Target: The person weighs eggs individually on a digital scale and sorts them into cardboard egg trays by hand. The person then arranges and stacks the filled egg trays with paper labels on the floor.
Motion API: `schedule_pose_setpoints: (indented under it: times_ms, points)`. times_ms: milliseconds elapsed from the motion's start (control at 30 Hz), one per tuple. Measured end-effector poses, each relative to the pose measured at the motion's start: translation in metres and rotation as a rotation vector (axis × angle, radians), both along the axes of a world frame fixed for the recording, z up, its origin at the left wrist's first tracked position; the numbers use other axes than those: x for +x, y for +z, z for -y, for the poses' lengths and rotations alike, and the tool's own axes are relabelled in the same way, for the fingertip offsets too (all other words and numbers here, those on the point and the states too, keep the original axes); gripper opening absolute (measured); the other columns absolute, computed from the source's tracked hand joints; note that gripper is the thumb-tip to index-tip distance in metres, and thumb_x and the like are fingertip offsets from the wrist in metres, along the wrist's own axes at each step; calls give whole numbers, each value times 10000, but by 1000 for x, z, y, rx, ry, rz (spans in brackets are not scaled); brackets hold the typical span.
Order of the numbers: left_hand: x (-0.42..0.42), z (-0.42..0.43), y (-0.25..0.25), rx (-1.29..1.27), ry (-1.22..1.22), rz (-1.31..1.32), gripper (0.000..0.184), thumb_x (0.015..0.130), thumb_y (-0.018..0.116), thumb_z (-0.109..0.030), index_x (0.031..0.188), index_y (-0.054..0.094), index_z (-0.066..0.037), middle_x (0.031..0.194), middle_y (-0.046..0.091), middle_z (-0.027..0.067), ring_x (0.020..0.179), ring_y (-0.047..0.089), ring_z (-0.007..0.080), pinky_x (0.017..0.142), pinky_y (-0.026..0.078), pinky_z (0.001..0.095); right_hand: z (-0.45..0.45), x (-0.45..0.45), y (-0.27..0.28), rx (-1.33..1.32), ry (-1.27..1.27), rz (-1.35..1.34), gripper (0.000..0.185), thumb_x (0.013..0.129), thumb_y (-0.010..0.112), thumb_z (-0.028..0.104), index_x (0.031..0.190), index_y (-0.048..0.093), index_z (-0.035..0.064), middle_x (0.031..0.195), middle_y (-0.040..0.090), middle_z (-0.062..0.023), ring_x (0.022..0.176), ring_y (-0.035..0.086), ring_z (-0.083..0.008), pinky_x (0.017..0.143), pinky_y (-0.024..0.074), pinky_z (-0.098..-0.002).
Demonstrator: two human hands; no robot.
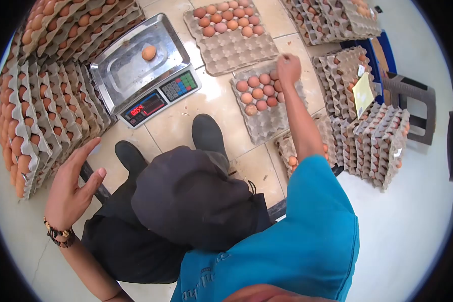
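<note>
My left hand point(74, 189) is open beside the stacked egg trays at the left, its fingers spread and holding nothing. A beaded bracelet is on that wrist. My right hand point(289, 70) is closed over the top right corner of a cardboard egg tray point(261, 123) that is partly filled with brown eggs point(257, 93). Whatever its fingers may hold is hidden. One brown egg point(148, 53) lies on the steel pan of a digital scale point(141, 65) with lit red digits. Above my right hand, another egg tray point(231, 53) has eggs in its upper rows.
Tall stacks of filled egg trays point(50, 105) stand at the left. More stacks rise at the upper right point(332, 20) and right point(370, 143), near a blue crate point(385, 45). A yellow paper point(363, 95) rests on one. My boots point(209, 133) are on the tiled floor.
</note>
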State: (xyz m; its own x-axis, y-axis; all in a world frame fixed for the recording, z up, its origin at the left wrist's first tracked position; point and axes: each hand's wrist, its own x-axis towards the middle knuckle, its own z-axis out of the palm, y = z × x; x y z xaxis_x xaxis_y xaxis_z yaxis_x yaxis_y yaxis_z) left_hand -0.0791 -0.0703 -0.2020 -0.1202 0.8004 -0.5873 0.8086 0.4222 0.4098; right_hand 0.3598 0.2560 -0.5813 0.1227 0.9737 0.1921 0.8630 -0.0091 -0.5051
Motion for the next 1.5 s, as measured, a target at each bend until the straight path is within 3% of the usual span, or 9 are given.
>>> schedule_pose_setpoints:
  times_ms: [400, 600, 700, 767, 900, 1033, 1233, 1333, 1500]
  points:
    - [-5, -1, -4, 15, 77, 68, 553, 928, 683, -228, 1418, 525, -23, 1350, 603, 219, 1270, 553, 401, 1075, 423, 425, -95, -140, -15, -242, 171, 276, 501, 873, 619, 460, 1056, 732, 7, 987, 746, -216, 963, 720, -377, 826, 579, -453]
    - [-5, 8, -1, 81, 66, 16, 544, 919, 687, -234, 1402, 537, -34, 1287, 621, 220, 1192, 584, 408, 1026, 455, 445, -56, -160, 5, -812, 215, -1653, 434, 874, 707, 369, 1170, 651, 56, 959, 639, -92, 681, 617, -198, 672, 557, -300]
    - [-5, 13, -4, 120, 37, 22, 544, 919, 688, -235, 1404, 536, -41, 1292, 617, 217, 1175, 587, 410, 1017, 460, 443, -19, -213, 21, -519, 794, -1066, 378, 884, 708, 225, 1196, 613, 32, 1060, 631, -130, 722, 648, -192, 667, 558, -304]
    - [-7, 17, -5, 140, 33, 15, 545, 921, 686, -236, 1406, 533, -41, 1300, 613, 215, 1176, 586, 411, 1017, 460, 439, 19, -258, 52, -690, 792, -919, 321, 879, 690, 131, 1176, 618, 32, 1056, 664, -135, 778, 683, -229, 708, 568, -333]
    - [-13, 24, -5, 169, 31, -17, 543, 928, 680, -241, 1407, 529, -35, 1304, 610, 216, 1190, 583, 411, 1026, 456, 435, 63, -314, 68, -246, 1234, -41, 396, 832, 713, 215, 1182, 627, 48, 1044, 675, -175, 881, 697, -370, 814, 566, -460]
    - [-15, 28, -1, 144, 60, 36, 539, 932, 672, -244, 1404, 529, -28, 1306, 608, 221, 1192, 579, 413, 1033, 450, 438, 80, -326, 76, -251, 1240, 245, 420, 815, 711, 322, 1157, 658, 85, 1059, 666, -146, 966, 675, -369, 818, 548, -481]
    - [-10, 29, 9, 189, 47, 14, 528, 937, 665, -230, 1402, 531, -19, 1310, 605, 226, 1215, 572, 406, 1039, 445, 427, 62, -362, 62, 14, 1028, 23, 601, 798, 733, 357, 1359, 600, 184, 1208, 602, -178, 1100, 626, -363, 873, 562, -482]
    - [-12, 22, 10, 138, 90, 88, 531, 941, 660, -210, 1417, 524, -21, 1349, 597, 217, 1260, 557, 389, 1074, 422, 414, 41, -398, 15, -140, 1195, 159, 421, 859, 622, 263, 1267, 632, 163, 1160, 657, -230, 1077, 629, -420, 893, 544, -514]
    - [-9, 22, 5, 104, 28, 37, 546, 946, 659, -197, 1447, 511, -36, 1426, 573, 183, 1341, 523, 336, 1133, 372, 399, 82, -331, 85, -119, 832, -705, 278, 957, 627, 266, 1120, 618, 40, 1024, 675, -226, 888, 676, -410, 805, 567, -463]
